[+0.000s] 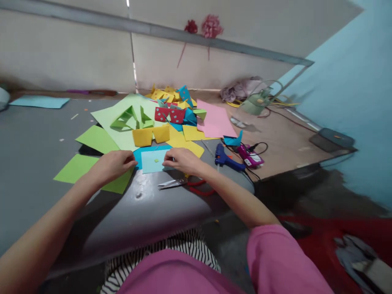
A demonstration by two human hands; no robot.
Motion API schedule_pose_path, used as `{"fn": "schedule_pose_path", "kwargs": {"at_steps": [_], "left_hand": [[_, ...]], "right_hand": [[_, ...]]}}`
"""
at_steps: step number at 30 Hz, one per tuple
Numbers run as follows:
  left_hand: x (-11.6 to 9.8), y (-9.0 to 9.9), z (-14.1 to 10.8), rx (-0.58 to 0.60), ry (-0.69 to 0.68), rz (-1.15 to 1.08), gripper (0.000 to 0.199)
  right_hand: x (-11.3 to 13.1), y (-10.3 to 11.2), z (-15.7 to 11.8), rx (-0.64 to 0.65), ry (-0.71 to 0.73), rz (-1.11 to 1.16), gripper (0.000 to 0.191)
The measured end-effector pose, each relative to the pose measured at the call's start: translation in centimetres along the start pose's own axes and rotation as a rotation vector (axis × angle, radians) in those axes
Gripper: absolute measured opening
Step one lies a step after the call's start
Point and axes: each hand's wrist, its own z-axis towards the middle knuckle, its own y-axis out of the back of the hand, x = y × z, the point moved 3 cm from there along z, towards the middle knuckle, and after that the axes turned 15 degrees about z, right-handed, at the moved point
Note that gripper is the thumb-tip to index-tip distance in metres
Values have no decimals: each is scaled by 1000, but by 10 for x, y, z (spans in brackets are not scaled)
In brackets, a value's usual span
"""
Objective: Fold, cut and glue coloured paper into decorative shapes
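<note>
toward the far left of the tabletop (33,139), a light blue sheet (39,101) lies flat. next come two green sheets (70,169), the nearer one passing under the left forearm. the left hand (115,163) is at the left edge of a darker blue sheet (137,157), its thumb and fingertips drawn together; whether they pinch anything i cannot tell. beside it, on that sheet, lies a pale blue card (149,165) bearing a tiny green square (156,160). behind the card stands a folded yellow piece (143,138); in front lie open scissors (180,182), their red handles under the right forearm. the right hand (183,159) bends over the card's right end, fingertips close together, grip unclear. farther right lies a blue glue gun (226,158).
</note>
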Motion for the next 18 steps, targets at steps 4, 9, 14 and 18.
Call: {"fn": "schedule_pose_path", "kwargs": {"at_steps": [4, 9, 14, 18], "left_hand": [[-7, -10, 8, 29, -52, 34, 36], [-8, -11, 9, 30, -51, 24, 37], [2, 5, 19, -110, 155, -154, 30], [12, 9, 39, -192, 300, -556, 34]], "right_hand": [[6, -10, -13, 70, 37, -10, 18], [-5, 25, -52, -115, -183, -225, 36], [-61, 72, -109, -233, -613, -588, 37], [-110, 71, -121, -63, -576, -492, 59]]}}
